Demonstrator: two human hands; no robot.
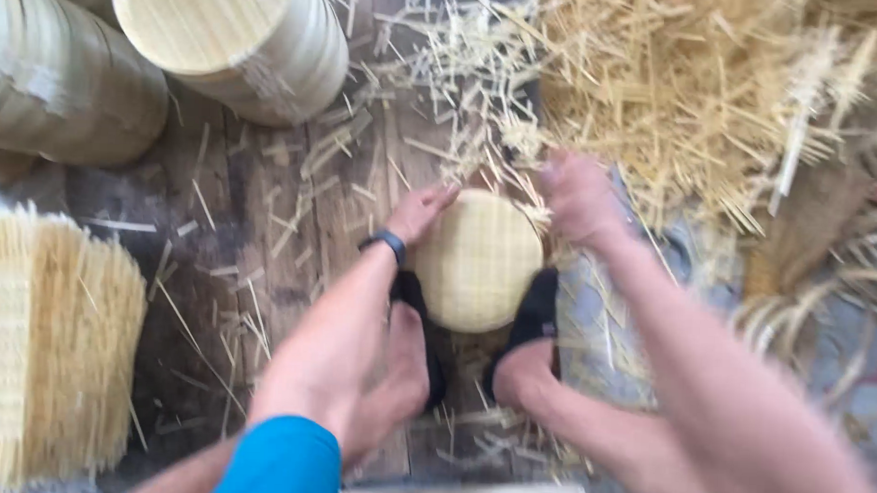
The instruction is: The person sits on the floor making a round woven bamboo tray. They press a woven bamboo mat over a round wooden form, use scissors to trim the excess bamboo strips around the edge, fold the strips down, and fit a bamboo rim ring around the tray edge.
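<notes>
Worn plank floor (264,221) strewn with bamboo slivers | far left: stacked woven rounds (232,35) | near left: square woven mats (46,349) | centre: round woven disc (477,260) wedged upright between both feet | left hand (415,214) open, fingers on disc's left rim | right hand (581,198) blurred, curled at its far-right edge | far right: straw-coloured offcut heap (687,80).

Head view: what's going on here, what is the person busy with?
A person sits on a plank floor, both hands on a round woven bamboo disc gripped between their feet. The left hand touches its left edge, the right hand its upper right edge. Bamboo offcuts are piled behind, with stacked discs at upper left.
</notes>
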